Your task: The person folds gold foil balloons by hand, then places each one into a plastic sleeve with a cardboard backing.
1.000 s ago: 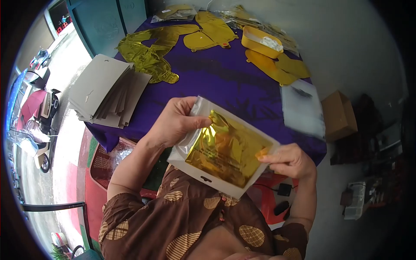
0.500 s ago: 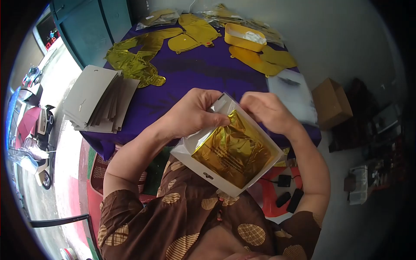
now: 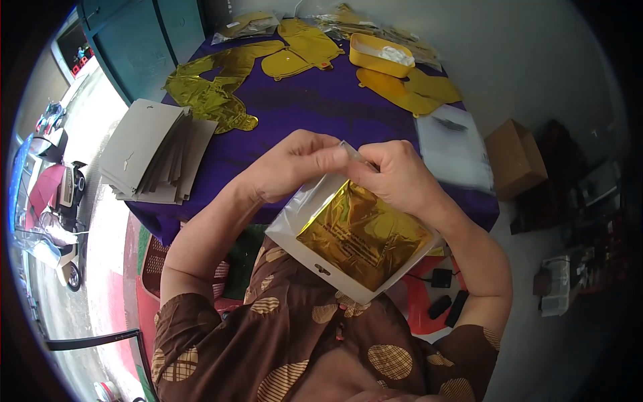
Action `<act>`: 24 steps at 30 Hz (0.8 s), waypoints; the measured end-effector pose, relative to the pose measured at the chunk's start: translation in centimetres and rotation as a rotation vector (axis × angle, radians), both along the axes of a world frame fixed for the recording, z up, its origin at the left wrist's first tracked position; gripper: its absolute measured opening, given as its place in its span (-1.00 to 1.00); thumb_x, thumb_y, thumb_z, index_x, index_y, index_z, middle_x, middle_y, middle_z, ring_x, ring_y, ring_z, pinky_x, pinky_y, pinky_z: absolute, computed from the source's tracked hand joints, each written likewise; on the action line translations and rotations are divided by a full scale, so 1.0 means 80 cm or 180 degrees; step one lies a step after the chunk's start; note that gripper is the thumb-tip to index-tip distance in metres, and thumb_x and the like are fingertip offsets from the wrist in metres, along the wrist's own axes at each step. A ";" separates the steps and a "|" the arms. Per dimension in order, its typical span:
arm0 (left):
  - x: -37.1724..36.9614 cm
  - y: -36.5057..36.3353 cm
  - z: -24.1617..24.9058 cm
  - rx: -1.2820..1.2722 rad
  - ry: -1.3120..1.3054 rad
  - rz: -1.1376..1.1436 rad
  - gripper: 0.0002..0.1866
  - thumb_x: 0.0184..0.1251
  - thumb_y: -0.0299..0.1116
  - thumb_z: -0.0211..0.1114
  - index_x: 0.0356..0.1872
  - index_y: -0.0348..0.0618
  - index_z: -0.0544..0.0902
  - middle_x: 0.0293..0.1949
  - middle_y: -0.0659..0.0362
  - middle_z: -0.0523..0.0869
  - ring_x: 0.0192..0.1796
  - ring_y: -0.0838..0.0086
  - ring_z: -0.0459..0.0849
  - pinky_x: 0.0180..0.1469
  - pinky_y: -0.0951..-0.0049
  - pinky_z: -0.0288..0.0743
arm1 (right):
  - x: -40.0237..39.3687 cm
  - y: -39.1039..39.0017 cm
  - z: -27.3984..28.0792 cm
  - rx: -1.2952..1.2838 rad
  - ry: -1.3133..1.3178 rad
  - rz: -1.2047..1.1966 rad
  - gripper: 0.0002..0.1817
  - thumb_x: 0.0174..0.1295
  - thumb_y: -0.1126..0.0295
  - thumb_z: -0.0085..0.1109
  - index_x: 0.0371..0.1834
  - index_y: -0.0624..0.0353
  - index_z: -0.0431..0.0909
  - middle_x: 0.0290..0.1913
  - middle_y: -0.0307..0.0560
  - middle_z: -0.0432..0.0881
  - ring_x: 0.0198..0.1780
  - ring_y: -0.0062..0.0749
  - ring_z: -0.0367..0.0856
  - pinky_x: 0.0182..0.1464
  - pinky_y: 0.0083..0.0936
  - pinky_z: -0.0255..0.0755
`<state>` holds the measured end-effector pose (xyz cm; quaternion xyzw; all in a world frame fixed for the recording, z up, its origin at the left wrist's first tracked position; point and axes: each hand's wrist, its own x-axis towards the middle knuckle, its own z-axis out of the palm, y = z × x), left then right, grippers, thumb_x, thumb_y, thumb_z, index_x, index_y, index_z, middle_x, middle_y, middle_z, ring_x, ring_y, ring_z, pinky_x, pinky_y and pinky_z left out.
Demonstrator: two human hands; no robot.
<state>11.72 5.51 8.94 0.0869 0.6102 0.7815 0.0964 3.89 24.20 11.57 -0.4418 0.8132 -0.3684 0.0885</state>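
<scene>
Both my hands pinch the top edge of a clear plastic bag (image 3: pixel 284 224), close together above my lap. My left hand (image 3: pixel 291 164) has thumb and fingers closed on the bag's upper corner. Beside it my right hand (image 3: pixel 398 174) grips the same edge, thumb and fingers pressed together. Inside the bag lie a white card (image 3: pixel 295 251) with a hang hole near its lower edge and a folded gold foil piece (image 3: pixel 362 234) with small printed text. The part of the bag under my fingers is hidden.
A purple-covered table (image 3: pixel 301 107) bears a stack of grey-white cards (image 3: pixel 144 151), gold foil shapes (image 3: pixel 214 94), a yellow tray (image 3: pixel 382 63) with white stuff and a pile of clear bags (image 3: pixel 455 151). A cardboard box (image 3: pixel 514 159) stands at the right.
My right hand has moved left and closed on the bag's top edge, next to my left hand. My left thumb has shifted up off the foil toward the edge.
</scene>
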 end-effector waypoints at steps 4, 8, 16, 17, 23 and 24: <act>-0.008 -0.008 -0.031 -0.0037 -0.0025 0.0024 -0.60 0.55 -0.09 0.12 -0.13 -0.30 0.67 -0.33 0.24 0.71 -0.34 0.69 0.62 -0.28 0.61 0.51 | 0.003 0.004 -0.003 0.0389 0.0421 -0.0160 -0.56 0.18 0.12 0.34 -0.54 0.35 0.55 -0.63 0.19 0.47 -0.62 -0.18 0.47 -0.46 -0.27 0.35; -0.004 -0.011 -0.046 -0.0153 0.0205 0.0446 -0.68 0.56 -0.19 0.13 -0.13 -0.29 0.65 -0.33 0.24 0.72 -0.37 0.66 0.66 -0.32 0.63 0.53 | -0.004 0.028 -0.004 0.0671 -0.0318 0.0073 -0.56 0.14 0.10 0.37 -0.49 0.36 0.61 -0.62 0.18 0.51 -0.60 -0.28 0.52 -0.44 -0.30 0.39; -0.003 -0.026 -0.063 0.0006 0.0174 0.0606 -0.68 0.55 -0.21 0.13 -0.14 -0.31 0.65 -0.31 0.23 0.72 -0.36 0.66 0.66 -0.29 0.62 0.56 | -0.027 0.126 -0.041 0.0610 -0.2788 0.0401 -0.72 0.28 0.32 0.32 -0.23 0.41 0.66 -0.40 -0.14 0.69 -0.42 -0.57 0.63 -0.30 -0.58 0.54; -0.004 -0.023 -0.063 -0.0010 0.0201 0.0594 -0.68 0.55 -0.20 0.13 -0.13 -0.31 0.65 -0.31 0.23 0.72 -0.36 0.67 0.66 -0.29 0.62 0.55 | -0.024 0.132 -0.044 0.0501 -0.2759 0.0469 -0.74 0.30 0.35 0.30 -0.21 0.42 0.65 -0.38 -0.13 0.70 -0.41 -0.57 0.64 -0.30 -0.60 0.56; -0.019 -0.004 -0.053 -0.0107 0.0223 0.0380 -0.66 0.55 -0.20 0.12 -0.12 -0.34 0.64 -0.29 0.22 0.72 -0.31 0.64 0.67 -0.24 0.59 0.55 | -0.015 0.166 -0.035 0.0163 -0.2581 0.0377 -0.78 0.35 0.38 0.24 -0.24 0.40 0.65 -0.38 -0.13 0.70 -0.43 -0.60 0.63 -0.36 -0.62 0.54; -0.023 0.001 -0.050 -0.0142 0.0145 0.0442 -0.65 0.56 -0.18 0.11 -0.10 -0.32 0.65 -0.29 0.24 0.72 -0.30 0.66 0.64 -0.23 0.60 0.53 | -0.016 0.176 -0.033 0.0149 -0.2466 0.0344 -0.78 0.35 0.38 0.24 -0.25 0.39 0.65 -0.38 -0.13 0.70 -0.43 -0.61 0.63 -0.36 -0.62 0.54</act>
